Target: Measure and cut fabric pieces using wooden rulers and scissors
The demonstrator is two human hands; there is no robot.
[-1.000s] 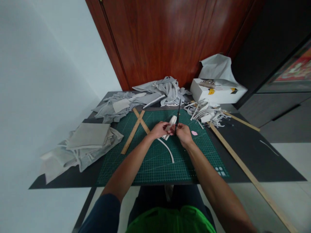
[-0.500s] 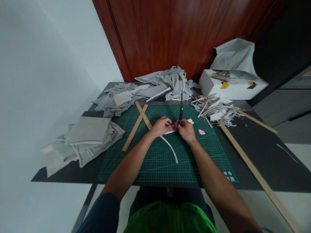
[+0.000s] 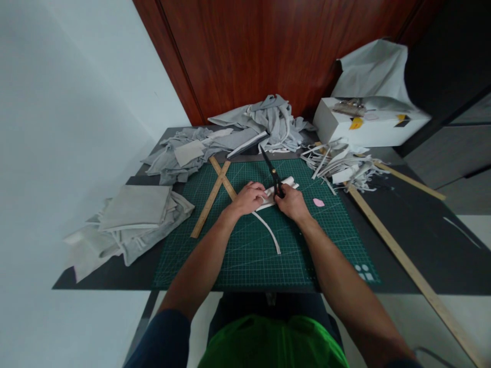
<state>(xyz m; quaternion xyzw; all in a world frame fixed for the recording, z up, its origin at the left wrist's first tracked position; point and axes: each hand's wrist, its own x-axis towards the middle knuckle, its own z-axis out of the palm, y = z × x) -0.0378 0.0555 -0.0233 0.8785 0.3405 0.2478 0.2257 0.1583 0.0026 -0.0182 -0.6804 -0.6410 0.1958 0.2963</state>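
Black-handled scissors [image 3: 272,166] are in my right hand [image 3: 293,203], blades pointing up and away to the left. A pale, folded piece of fabric [image 3: 287,182] lies on the green cutting mat [image 3: 245,266] under both hands. My left hand [image 3: 248,198] has its fingers closed at the left end of that fabric. A narrow white strip [image 3: 271,234] curves from near my left hand toward me on the mat. Right of my right hand lies a small pink scrap [image 3: 318,202].
Two crossed wooden rulers [image 3: 210,203] lie at the mat's left. Folded cloth [image 3: 134,207] is stacked farther left, grey fabric [image 3: 268,120] heaped behind. Fabric strips [image 3: 345,166], a white box [image 3: 368,130] and a long wooden ruler [image 3: 402,258] occupy the right side.
The scissors have swung from upright to tilting leftward. My left hand has moved slightly left and its fingers lie flatter on the fabric. The camera view has shifted a little.
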